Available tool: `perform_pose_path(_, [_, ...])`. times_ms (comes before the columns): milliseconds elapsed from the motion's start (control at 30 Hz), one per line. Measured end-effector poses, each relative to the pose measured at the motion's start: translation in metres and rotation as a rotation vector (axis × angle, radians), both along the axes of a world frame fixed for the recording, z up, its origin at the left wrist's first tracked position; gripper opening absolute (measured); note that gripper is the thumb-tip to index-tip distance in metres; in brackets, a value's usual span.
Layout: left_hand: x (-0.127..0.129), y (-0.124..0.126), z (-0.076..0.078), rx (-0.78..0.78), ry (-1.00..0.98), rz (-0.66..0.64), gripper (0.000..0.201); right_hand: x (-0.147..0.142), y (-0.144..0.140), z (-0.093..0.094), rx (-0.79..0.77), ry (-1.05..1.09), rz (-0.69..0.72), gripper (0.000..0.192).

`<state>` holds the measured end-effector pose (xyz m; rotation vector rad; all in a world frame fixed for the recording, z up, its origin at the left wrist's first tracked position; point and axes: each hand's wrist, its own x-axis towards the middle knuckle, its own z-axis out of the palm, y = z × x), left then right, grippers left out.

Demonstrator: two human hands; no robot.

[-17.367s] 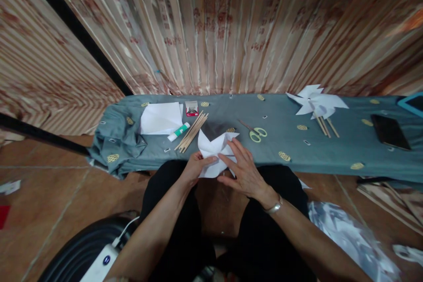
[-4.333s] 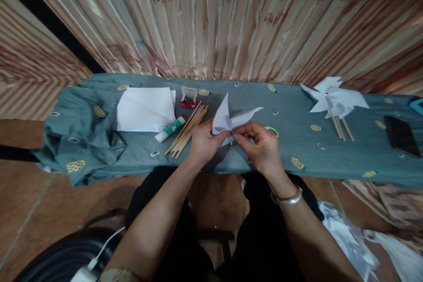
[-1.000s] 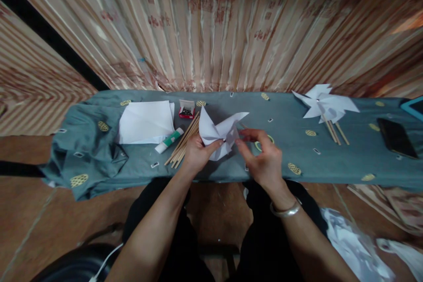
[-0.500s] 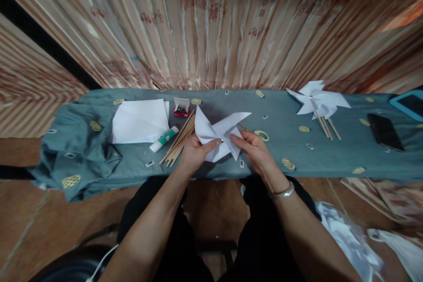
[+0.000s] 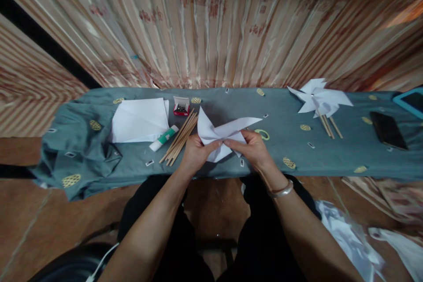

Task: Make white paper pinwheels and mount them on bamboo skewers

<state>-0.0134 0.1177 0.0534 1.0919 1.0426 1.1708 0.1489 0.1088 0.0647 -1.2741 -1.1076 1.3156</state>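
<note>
A white paper pinwheel (image 5: 220, 133) is held between my hands above the front part of the cloth-covered table. My left hand (image 5: 195, 150) grips its left side, with the thumb lying toward the centre. From the right, my right hand (image 5: 253, 149) pinches the paper, its thumb meeting the left one at the middle. Both thumbs cover the centre. Fingers under the paper are hidden. Just left of my left hand lies a bundle of wooden sticks (image 5: 180, 139). Beyond my right hand, the yellow-green handle of what looks like scissors (image 5: 263, 135) shows.
Left on the table (image 5: 211, 97) are a stack of white paper (image 5: 140, 120), a glue stick (image 5: 164, 137) and a small red box of thumbtacks (image 5: 181, 106). Finished-looking pinwheels on sticks (image 5: 319, 99) lie right, near a black phone (image 5: 388, 130) and a blue-framed device (image 5: 411, 102). A curtain (image 5: 211, 26) hangs behind.
My right thumb has slid left onto the pinwheel's centre, beside the left thumb, hiding the metal tack that showed there. The pinwheel has tilted, and its upper right blade reaches further right.
</note>
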Motion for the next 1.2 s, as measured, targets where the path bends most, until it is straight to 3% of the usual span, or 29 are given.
perform_pose_path(467, [0.0016,0.0015,-0.0029,0.04,0.071,0.042,0.025,-0.0004,-0.0019,-0.0023,0.119,-0.142,-0.011,0.023])
perform_pose_path(1200, [0.0007,0.0002,-0.0012,-0.004,-0.008,0.037,0.023,-0.0001,-0.0008,-0.0021,0.086,-0.167,0.045,0.026])
